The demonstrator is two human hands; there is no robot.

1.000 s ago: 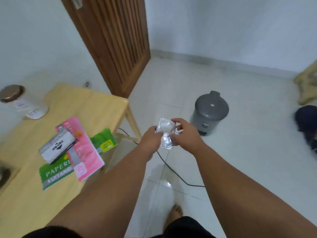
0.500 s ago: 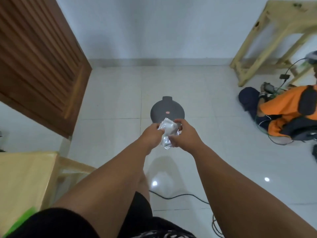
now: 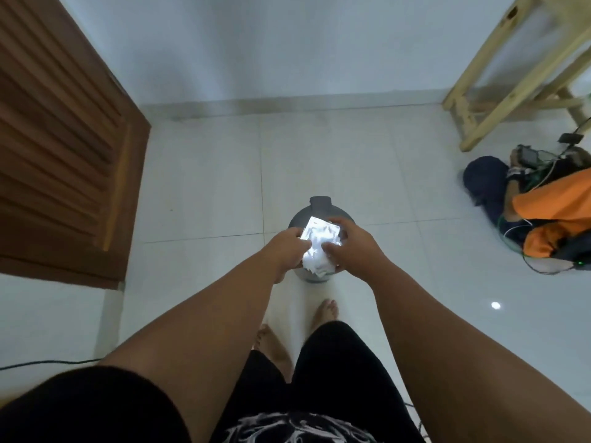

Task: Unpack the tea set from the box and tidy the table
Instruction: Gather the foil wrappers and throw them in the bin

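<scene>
Both hands pinch a crumpled wad of plastic wrapping (image 3: 315,247), the left hand (image 3: 287,249) at its near-left edge and the right hand (image 3: 348,247) curled over its right side. A second ago the counter was in view and the grey bin (image 3: 319,207) stood off ahead; now the wad hangs directly over the bin's closed lid. Disposal looks imminent, once the lid opens.

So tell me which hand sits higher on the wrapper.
The right hand: its fingers reach the crumpled plastic wrapper's top edge; the left hand grips lower.
</scene>
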